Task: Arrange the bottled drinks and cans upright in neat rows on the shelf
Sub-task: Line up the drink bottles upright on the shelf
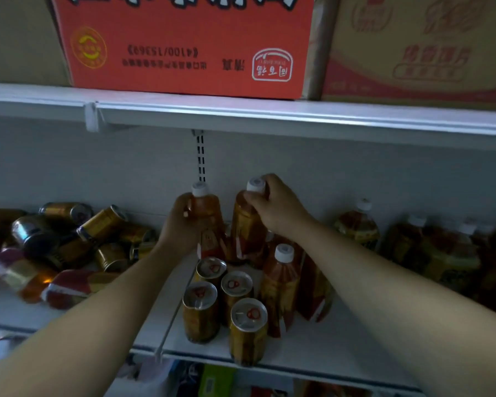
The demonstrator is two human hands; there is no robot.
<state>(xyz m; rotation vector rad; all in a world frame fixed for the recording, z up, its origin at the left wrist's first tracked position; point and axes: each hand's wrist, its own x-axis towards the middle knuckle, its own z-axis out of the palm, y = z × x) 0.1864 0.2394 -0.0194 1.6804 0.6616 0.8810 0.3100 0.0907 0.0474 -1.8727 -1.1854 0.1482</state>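
Observation:
Two amber tea bottles with white caps stand side by side near the back of the white shelf (312,353). My left hand (181,227) grips the left bottle (208,213) around its shoulder. My right hand (275,207) grips the right bottle (245,224) at its neck, just under the cap. In front of them stand several upright gold cans (248,333) in rows and another upright bottle (279,287). Left of the shelf divider lies a heap of tipped-over gold cans (103,224) and fallen bottles (20,273).
More bottles (355,224) crowd the right part of the shelf. Above, a white shelf edge (269,116) carries a red carton (184,44) and a brown carton (418,50). A slotted upright (201,156) runs down the back wall. Goods show on the shelf below.

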